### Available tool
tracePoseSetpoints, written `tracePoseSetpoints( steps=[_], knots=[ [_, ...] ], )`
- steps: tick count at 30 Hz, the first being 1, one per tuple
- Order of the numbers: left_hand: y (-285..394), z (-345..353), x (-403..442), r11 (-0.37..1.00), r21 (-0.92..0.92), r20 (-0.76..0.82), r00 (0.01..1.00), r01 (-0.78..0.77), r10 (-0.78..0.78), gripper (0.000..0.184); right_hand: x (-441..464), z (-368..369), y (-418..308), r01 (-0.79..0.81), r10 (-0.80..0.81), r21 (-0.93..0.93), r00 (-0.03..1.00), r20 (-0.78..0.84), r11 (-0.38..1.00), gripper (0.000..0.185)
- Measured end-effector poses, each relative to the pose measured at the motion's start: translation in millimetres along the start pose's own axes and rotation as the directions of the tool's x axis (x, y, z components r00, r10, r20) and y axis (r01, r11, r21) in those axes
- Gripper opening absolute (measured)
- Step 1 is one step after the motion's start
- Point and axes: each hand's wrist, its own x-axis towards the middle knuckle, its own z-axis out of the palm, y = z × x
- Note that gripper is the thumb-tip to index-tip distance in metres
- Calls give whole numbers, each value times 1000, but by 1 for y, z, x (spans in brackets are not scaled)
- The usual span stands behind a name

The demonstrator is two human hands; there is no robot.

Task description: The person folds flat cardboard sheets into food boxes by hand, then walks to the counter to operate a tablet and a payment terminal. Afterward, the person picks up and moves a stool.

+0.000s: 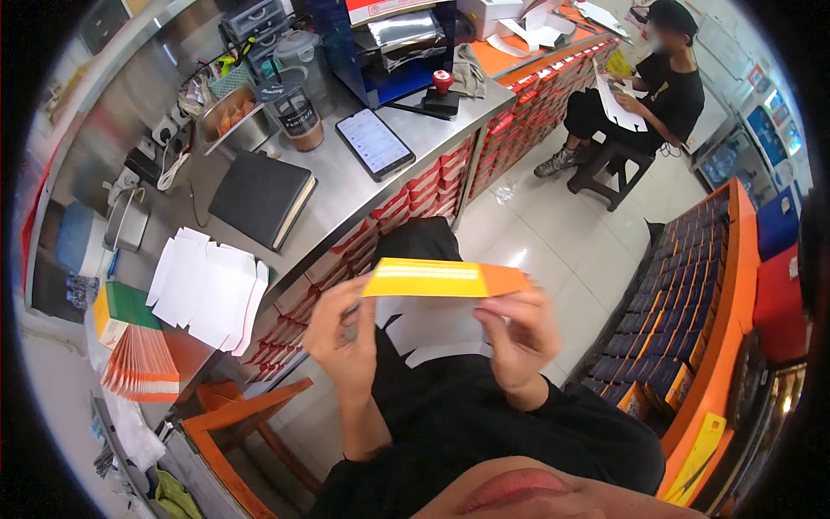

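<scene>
Between my two hands, above my lap, is a yellow and orange piece of folded card (428, 278) with pale lines of print. My left hand (341, 333) pinches its left end between thumb and fingers. At the orange right end, my right hand (523, 333) grips the card the same way. Below it, white flat card (445, 324) with cut edges lies over my dark clothing; the yellow piece partly covers it, and I cannot tell whether the two are joined.
On the steel counter (346, 195) are white card blanks (207, 290), a black notebook (262, 199), a phone (374, 143) and a drink cup (294, 117). Dark boxes (657, 294) fill an orange-edged rack at right. Another person (661, 86) sits on a stool, holding white card.
</scene>
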Motion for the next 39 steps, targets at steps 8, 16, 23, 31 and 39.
tracePoseSetpoints(
  steps=[8, 16, 23, 31, 39],
  knots=[
    [5, 21, 6, 972, 236, -158, 986, -15, 54, 25, 33, 1, 6, -114, 100, -1, 865, 492, 994, 70],
    [40, 18, -3, 934, -152, 84, 946, 324, -315, 46, 10, 29, 8, 8, 53, -121, 869, 491, 993, 66],
    [29, 8, 1, 928, 356, 145, 987, -111, 63, 31, 14, 20, 1, -166, 154, 10, 937, 313, 986, 55],
    [37, 35, -14, 951, 269, -6, 987, -152, 160, 34, 17, 19, -11, -243, 225, 91, 960, 168, 966, 64],
    [42, 21, -20, 992, -58, 45, 993, 108, -106, 27, 20, 19, -12, -412, 340, 427, 910, 237, 805, 71]
  ],
)
